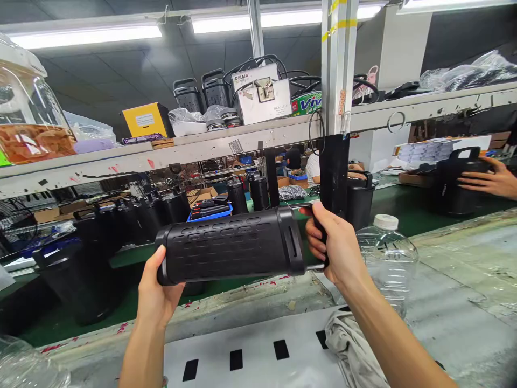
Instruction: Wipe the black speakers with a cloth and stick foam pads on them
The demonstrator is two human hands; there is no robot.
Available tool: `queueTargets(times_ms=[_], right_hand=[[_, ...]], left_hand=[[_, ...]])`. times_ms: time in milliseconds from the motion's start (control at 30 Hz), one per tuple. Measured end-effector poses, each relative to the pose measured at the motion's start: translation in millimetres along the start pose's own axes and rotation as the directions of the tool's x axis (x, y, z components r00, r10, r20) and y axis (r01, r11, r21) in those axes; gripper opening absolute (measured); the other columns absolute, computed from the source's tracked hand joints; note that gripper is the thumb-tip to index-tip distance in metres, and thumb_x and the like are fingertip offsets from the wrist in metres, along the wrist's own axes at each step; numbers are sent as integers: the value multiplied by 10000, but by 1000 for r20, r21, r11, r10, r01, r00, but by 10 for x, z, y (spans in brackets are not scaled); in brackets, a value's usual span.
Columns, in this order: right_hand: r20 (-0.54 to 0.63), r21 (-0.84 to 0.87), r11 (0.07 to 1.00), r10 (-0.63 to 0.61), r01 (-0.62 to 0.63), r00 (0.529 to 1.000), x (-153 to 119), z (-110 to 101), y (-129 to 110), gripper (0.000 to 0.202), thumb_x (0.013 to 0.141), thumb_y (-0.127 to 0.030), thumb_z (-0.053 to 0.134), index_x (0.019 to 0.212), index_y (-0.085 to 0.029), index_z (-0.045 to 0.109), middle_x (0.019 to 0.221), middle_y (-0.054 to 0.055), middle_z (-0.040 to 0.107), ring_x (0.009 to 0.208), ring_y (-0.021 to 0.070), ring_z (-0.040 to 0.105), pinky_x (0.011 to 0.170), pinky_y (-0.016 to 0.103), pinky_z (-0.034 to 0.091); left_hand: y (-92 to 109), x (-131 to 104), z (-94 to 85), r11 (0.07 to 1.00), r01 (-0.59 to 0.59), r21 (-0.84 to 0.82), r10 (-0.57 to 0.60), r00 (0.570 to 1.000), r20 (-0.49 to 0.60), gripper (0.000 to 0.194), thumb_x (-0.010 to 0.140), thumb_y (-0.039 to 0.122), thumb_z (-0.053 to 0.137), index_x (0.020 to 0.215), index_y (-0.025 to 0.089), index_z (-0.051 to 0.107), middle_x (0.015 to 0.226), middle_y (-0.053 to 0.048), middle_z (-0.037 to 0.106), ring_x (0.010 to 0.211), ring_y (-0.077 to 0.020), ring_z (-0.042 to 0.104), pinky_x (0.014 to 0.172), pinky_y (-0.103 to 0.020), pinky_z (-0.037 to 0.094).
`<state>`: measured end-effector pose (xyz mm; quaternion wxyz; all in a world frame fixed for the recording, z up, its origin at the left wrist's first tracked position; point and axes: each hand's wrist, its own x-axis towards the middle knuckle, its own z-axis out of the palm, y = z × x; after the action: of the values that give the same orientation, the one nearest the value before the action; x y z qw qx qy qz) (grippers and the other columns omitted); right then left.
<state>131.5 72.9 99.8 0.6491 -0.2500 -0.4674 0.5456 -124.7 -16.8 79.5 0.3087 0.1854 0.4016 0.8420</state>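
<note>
Fluorescent tubes (pixel 92 36) lit a dark panelled ceiling over a workshop, where a scuffed white shelf (pixel 226 144) crossed above a green work surface (pixel 133 274). A black casing (pixel 230 248) with an oblong raised pattern was held up sideways between the person's two hands, above the near edge of that surface. The left hand (pixel 155 291) supported its left end, the thumb pressed on the near face and the palm below; the other fingers went out of sight behind it, so their spacing could not be told. The right hand (pixel 335 242) gripped the black handle (pixel 320 231) drawn out from the right end on a metal rod, its fingers curled close together around the bar and the thumb laid over the top. Just beside the right forearm stood a clear plastic bottle (pixel 385 264) with a white cap, and a crumpled grey cloth (pixel 349 342) lay partly over a white sheet (pixel 226 345) marked with black rectangles. Similar black units (pixel 133 218) stood in a row to the left, near a blue tray (pixel 210 213). Up on the shelf were a yellow box (pixel 145 119) and a white case (pixel 262 99) with a metal latch. At far right, another person's hand (pixel 495 180) touched a black canister (pixel 460 186).
</note>
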Motion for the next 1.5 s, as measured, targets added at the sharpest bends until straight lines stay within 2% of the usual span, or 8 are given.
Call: queueTargets(times_ms=[133, 300, 433, 633, 967, 1233, 1367, 1500], right_hand=[[-68, -190, 924, -351, 333, 934, -64, -110, 53, 524, 848, -678, 504, 634, -204, 571, 480, -47, 408, 394, 80, 313, 358, 228, 229], [143, -163, 638, -740, 753, 658, -57, -291, 166, 501, 896, -559, 464, 527, -221, 495, 458, -28, 404, 412, 121, 349, 439, 311, 251], [117, -36, 659, -743, 751, 659, -26, -222, 175, 480, 882, -488, 430, 485, -222, 384, 439, -42, 278, 418, 119, 276, 435, 309, 187], [-110, -10, 808, -586, 589, 803, 3, -34, 156, 404, 893, -455, 363, 667, -216, 597, 715, 11, 550, 729, 171, 510, 669, 294, 387], [-14, -10, 998, -56, 56, 998, 137, -65, 123, 339, 787, -431, 435, 887, -216, 677, 1041, 30, 652, 980, 203, 592, 845, 285, 471], [356, -478, 873, 289, -93, 889, 145, -210, -146, 228, 624, -218, 607, 848, -224, 647, 696, -41, 657, 598, 130, 595, 504, 211, 465], [415, -631, 766, 468, -124, 780, 141, -240, 228, 116, 576, -111, 581, 635, -210, 599, 552, -55, 619, 535, 131, 577, 480, 218, 464], [346, -686, 715, 482, -134, 804, -118, -308, 728, 138, 558, -66, 594, 559, -203, 607, 492, -45, 613, 481, 149, 584, 474, 251, 486]], left_hand=[[-11, 0, 17, 984, 154, 90, -159, 986, 53, 478, 901, 581, 459, 935, 197, 742, 893, -68, 768, 720, -217, 720, 548, -311, 604], [47, -47, 20, 933, 332, 140, -332, 943, -23, 350, 905, 412, 514, 758, 168, 715, 654, -55, 729, 471, -190, 646, 402, -295, 543], [49, -93, 41, 983, 177, 46, -175, 983, -50, 195, 837, 302, 578, 733, 192, 700, 625, -8, 717, 461, -169, 643, 377, -250, 528], [21, -157, 84, 998, -24, -52, 20, 997, -80, 120, 754, 338, 655, 784, 233, 706, 658, 45, 723, 490, -143, 644, 384, -210, 528], [-36, -107, 63, 996, -93, 3, 93, 989, -117, 128, 764, 343, 634, 821, 274, 725, 718, 86, 729, 567, -112, 651, 465, -173, 536], [98, -133, -146, 942, -336, 21, 332, 939, 93, 349, 588, 415, 694, 902, 266, 727, 796, 31, 740, 836, -209, 701, 659, -232, 587], [264, -87, -309, 950, -205, 235, 185, 977, 106, 226, 586, 352, 781, 763, 234, 703, 701, 33, 701, 833, -211, 700, 756, -259, 589], [140, 60, -391, 892, -2, 453, -48, 994, 99, 294, 650, 369, 763, 901, 221, 723, 770, 2, 731, 867, -235, 708, 751, -292, 582]])
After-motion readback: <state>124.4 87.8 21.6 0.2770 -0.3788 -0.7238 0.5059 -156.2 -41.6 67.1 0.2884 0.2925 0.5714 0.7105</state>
